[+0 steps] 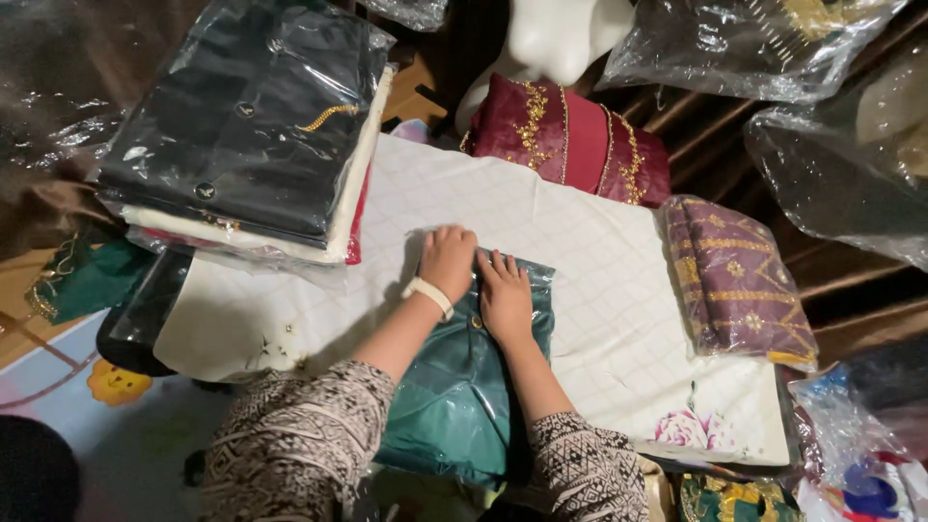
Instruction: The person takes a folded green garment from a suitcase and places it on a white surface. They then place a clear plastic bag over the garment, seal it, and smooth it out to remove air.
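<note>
- The left hand [448, 259] is laid palm down, fingers loosely curled, on the far left corner of a folded teal garment in a clear plastic bag [464, 382]; nothing is gripped, and a pale band is worn at the wrist.
- The right hand [505, 295] is pressed flat and open on the same bag, just beside the left hand, fingers pointed away from the body.
- Both forearms are stretched forward, in patterned black-and-white sleeves.
- The teal bag is rested at the near edge of a white checked cloth with a printed pink flower [580, 251], partly overhanging it.
- At the cloth's right edge a purple gold-embroidered garment in plastic [737, 280] is seen.
- At the far edge a folded maroon velvet garment with gold trim [570, 140] is placed.
- Over the left corner a stack of bagged black and cream garments [246, 126] is piled.
</note>
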